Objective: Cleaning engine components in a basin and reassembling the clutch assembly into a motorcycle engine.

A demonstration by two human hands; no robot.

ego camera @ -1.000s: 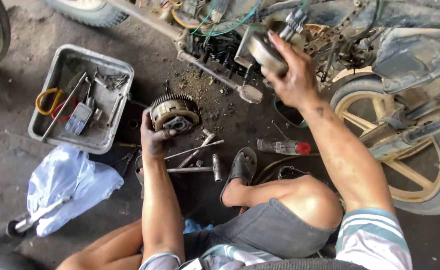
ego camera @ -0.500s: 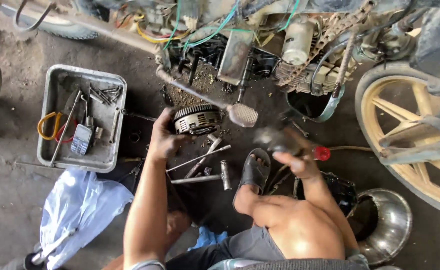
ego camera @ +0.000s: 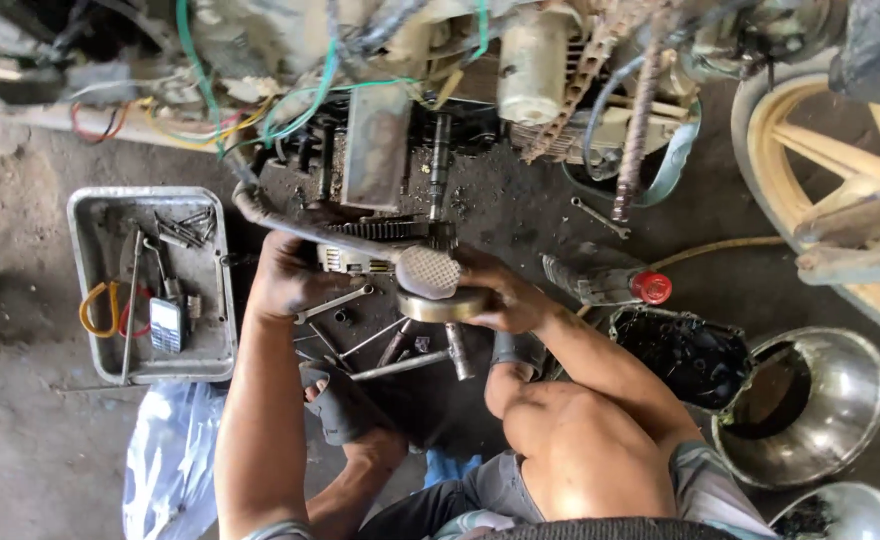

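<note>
My left hand (ego camera: 288, 280) grips a round toothed clutch drum (ego camera: 375, 245) low over the oily ground, under the open engine (ego camera: 400, 140) of a motorcycle. My right hand (ego camera: 505, 295) holds a round metal part (ego camera: 438, 288) with a perforated face, pressed against the near side of the drum. Both hands are greasy. The drum is partly hidden behind a bent exhaust pipe (ego camera: 290, 225) and the round part. Loose wrenches and a socket (ego camera: 400, 355) lie on the ground just below my hands.
A grey metal tray (ego camera: 85, 290) with tools and a small phone sits at the left. A red-capped tool (ego camera: 620, 282), a black engine cover (ego camera: 685, 355) and a steel bowl (ego camera: 810, 400) lie at the right. A spoked wheel (ego camera: 840, 190) stands at the far right. White plastic bag (ego camera: 165, 465) at the lower left.
My right hand came down from the engine with the round part and moved left to the clutch drum. My left hand stayed on the drum. The view shifted closer.
</note>
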